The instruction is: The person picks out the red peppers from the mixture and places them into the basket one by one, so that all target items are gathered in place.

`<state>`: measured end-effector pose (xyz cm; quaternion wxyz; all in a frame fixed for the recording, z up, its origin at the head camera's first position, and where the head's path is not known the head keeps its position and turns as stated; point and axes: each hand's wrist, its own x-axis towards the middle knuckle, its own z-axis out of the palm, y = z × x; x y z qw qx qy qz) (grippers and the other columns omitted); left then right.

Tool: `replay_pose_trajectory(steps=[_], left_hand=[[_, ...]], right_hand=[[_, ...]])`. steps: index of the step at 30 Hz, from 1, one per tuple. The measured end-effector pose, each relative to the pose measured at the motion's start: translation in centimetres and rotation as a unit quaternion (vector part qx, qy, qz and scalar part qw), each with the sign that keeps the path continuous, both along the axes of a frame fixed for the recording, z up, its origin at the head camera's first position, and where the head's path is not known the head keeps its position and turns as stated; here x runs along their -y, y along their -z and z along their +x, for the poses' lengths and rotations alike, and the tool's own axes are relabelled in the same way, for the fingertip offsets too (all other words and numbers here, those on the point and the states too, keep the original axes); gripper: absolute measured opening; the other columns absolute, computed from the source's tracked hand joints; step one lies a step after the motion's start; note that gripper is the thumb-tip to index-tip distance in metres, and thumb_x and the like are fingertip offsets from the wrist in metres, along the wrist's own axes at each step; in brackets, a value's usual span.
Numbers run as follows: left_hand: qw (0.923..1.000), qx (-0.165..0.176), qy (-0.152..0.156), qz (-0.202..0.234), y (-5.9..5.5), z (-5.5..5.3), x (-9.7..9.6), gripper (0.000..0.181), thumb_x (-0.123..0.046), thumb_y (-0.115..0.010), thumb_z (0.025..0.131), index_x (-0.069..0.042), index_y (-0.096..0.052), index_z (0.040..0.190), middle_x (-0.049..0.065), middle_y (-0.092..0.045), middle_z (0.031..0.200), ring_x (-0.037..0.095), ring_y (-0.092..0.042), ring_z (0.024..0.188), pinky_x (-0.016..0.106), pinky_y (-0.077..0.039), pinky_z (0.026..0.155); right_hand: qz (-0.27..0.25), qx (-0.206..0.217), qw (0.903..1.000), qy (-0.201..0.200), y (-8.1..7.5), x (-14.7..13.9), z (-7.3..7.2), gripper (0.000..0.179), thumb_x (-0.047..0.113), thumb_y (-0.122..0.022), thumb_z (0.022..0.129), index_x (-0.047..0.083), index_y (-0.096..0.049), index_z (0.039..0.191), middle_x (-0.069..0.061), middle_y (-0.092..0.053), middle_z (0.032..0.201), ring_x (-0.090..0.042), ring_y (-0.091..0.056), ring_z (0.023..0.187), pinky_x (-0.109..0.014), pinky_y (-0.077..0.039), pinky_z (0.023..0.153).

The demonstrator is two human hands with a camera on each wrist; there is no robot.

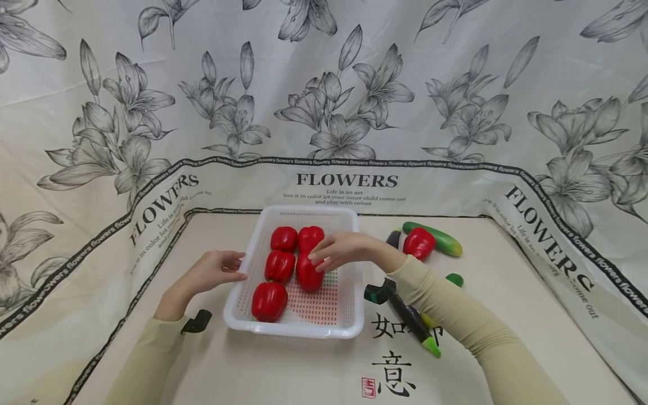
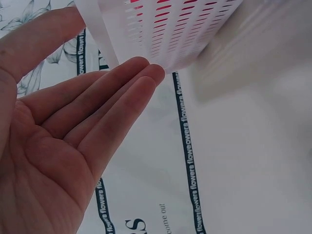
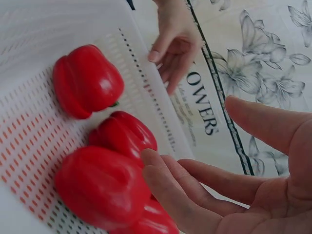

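A white plastic basket [image 1: 349, 332] stands on the table with several red bell peppers [image 1: 269, 302] lying in it in two rough columns. My left hand [image 1: 217, 270] is at the basket's left side. In the left wrist view its fingers [image 2: 117, 102] are nearly straight, with the tips right at the slotted wall and the thumb by the rim. Over the right column of peppers hovers my right hand [image 1: 346, 248], its fingers loosely extended and the thumb apart. Nothing is between them; in the right wrist view the fingertips overlap a red bell pepper [image 3: 126, 136].
Right of the basket lie another red bell pepper [image 1: 419, 243], a green cucumber [image 1: 445, 242] and a dark eggplant [image 1: 412, 323] with a green end. My right forearm partly covers a yellow item [image 1: 429, 320] there. A flower-printed cloth [image 1: 344, 112] rises behind the table.
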<state>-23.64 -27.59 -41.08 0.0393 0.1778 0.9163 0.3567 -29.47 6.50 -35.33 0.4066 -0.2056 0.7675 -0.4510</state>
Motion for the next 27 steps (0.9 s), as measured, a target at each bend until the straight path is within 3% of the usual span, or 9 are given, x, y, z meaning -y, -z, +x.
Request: replay_pose_trajectory(steps=[10, 27], left_hand=[[0.9999, 0.008, -0.011, 0.003, 0.0, 0.3, -0.1, 0.06, -0.028, -0.076, 0.08, 0.005, -0.056, 0.126, 0.018, -0.069, 0.107, 0.029, -0.068, 0.096, 0.04, -0.058, 0.08], [1.0, 0.007, -0.004, 0.001, -0.2, 0.3, 0.0, 0.058, -0.025, -0.076, 0.081, 0.006, -0.056, 0.125, 0.019, -0.068, 0.107, 0.03, -0.067, 0.096, 0.041, -0.058, 0.08]], right_hand=[[-0.003, -0.021, 0.9989, 0.042, -1.1, -3.4, -0.8, 0.052, 0.021, -0.062, 0.092, -0.007, -0.046, 0.134, -0.023, -0.056, 0.13, -0.032, -0.061, 0.114, -0.042, -0.049, 0.097], [-0.01, -0.044, 0.9905, 0.13, -1.1, -9.6, -2.2, 0.055, 0.019, -0.059, 0.094, -0.008, -0.04, 0.138, -0.026, -0.046, 0.139, -0.033, -0.054, 0.122, -0.038, -0.048, 0.098]])
